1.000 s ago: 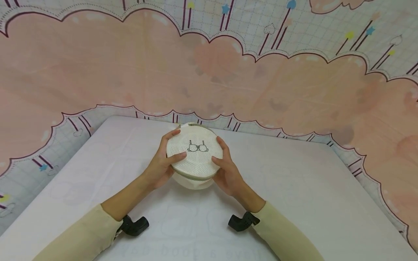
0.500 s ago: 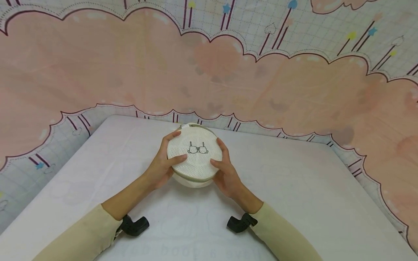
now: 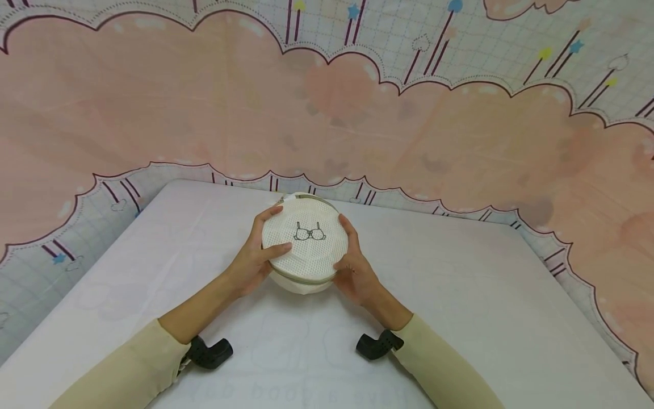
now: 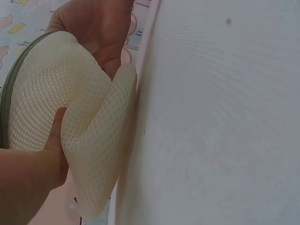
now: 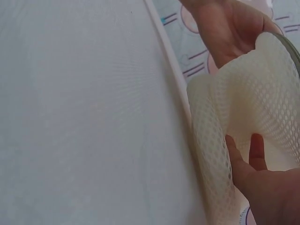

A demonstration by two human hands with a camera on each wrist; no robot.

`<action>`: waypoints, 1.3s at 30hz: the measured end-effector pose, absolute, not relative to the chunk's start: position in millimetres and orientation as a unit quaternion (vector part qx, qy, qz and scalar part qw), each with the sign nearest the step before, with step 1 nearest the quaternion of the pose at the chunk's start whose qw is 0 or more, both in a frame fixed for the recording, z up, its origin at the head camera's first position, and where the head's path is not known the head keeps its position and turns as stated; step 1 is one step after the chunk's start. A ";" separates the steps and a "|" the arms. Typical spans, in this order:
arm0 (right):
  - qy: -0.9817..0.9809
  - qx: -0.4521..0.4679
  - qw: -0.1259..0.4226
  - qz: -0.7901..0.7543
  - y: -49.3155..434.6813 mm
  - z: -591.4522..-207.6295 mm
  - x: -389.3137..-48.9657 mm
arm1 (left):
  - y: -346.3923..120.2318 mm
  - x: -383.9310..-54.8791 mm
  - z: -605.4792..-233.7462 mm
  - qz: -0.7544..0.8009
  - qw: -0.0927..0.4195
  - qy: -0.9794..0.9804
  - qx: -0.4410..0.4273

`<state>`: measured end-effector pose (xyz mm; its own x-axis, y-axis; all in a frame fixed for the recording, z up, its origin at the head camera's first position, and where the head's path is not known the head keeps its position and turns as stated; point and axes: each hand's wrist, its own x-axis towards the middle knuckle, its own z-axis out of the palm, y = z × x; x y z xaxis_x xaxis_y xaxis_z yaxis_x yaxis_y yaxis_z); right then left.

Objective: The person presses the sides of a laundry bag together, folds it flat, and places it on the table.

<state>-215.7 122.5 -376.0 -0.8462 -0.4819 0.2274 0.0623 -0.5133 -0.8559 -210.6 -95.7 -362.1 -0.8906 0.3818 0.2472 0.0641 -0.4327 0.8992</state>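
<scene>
Mesh bag point(image 3: 306, 250) tilts its round printed face point(image 3: 309, 258) toward the head camera.

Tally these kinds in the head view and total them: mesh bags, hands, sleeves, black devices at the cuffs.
Mesh bag: 1
Left hand and right hand: 2
Left sleeve and right sleeve: 2
Left black device and right black device: 2
Total: 7

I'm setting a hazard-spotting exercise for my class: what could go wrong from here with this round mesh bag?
The side of the mesh bag is creased beside the hands, so a harder squeeze might crumple it. The right thumb sits nearer the bag's edge than the left thumb, so that side could slip first.
</scene>
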 end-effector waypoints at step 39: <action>0.474 -0.212 0.162 -0.839 121.0 -378.9 -212.8 | -98.7 -210.6 -368.3 0.791 0.155 0.574 0.143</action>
